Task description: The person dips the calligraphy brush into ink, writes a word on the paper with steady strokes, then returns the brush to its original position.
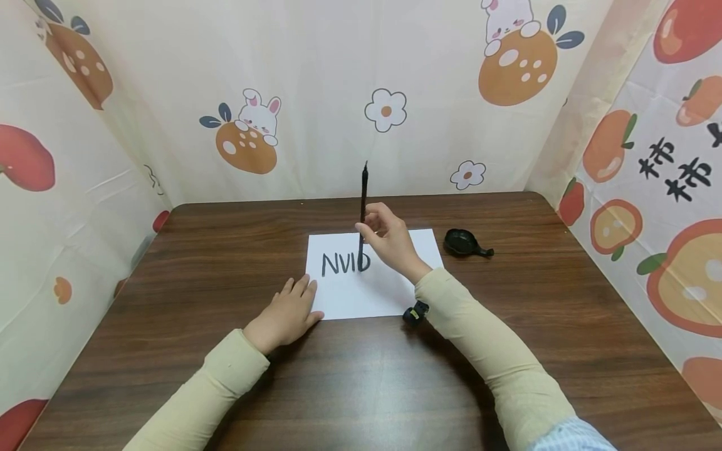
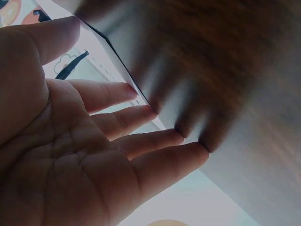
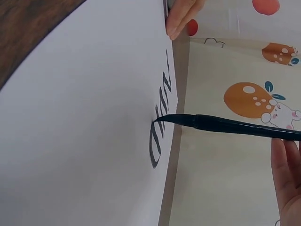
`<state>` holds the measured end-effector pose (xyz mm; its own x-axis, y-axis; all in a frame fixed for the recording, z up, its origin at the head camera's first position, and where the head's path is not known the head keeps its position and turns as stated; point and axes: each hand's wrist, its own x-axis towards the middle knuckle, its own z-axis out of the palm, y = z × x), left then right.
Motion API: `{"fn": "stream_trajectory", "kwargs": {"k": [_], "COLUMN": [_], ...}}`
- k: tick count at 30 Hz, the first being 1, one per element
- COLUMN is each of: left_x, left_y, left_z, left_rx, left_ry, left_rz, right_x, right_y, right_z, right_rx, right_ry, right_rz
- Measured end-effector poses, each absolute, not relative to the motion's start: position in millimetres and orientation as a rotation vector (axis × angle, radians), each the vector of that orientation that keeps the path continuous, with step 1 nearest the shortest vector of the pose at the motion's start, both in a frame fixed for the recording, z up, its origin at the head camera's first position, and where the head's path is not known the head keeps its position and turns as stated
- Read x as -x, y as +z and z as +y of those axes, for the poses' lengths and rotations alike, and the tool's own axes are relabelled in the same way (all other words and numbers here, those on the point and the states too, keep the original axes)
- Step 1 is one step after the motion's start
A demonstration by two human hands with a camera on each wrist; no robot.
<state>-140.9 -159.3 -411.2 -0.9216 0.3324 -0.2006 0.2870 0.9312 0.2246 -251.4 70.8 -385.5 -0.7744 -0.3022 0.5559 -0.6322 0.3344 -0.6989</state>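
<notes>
A white sheet of paper (image 1: 366,304) lies on the table, with the dark letters NVID (image 1: 336,264) painted on it. Upright in my right hand (image 1: 395,244) is a black writing brush (image 1: 363,191), pinched between thumb and fingers. In the right wrist view the tip of the brush (image 3: 225,125) touches the paper at the end of the D stroke. My left hand (image 1: 287,312) rests with spread, straight fingers at the paper's left edge. From below, the left wrist view shows its palm (image 2: 70,155), the fingertips against paper and table.
Right of the paper stands a small black pan-shaped dish (image 1: 461,242) with a short handle. A black wrist camera (image 1: 416,313) sits by the right cuff. Printed curtains (image 1: 327,125) enclose the brown wooden table (image 1: 225,250) at the back and sides.
</notes>
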Motion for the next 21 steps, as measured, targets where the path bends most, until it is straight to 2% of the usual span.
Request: {"fn": "stream_trajectory", "kwargs": {"k": [9,21], "left_x": [141.1,142.0], "left_y": [-409.7,-411.6], "left_z": [-160.1,-160.3], "left_rx": [-0.466,-0.468], "left_ry": [0.290,0.283], "left_rz": [2.854,2.860], "right_x": [258.9,262.1], "right_y": [-382.0,-378.4], "right_z": [85.6,100.1], "right_rx": [-0.706,-0.601], "right_ry": [1.603,1.617], "right_rz": [-2.251,-2.224]}}
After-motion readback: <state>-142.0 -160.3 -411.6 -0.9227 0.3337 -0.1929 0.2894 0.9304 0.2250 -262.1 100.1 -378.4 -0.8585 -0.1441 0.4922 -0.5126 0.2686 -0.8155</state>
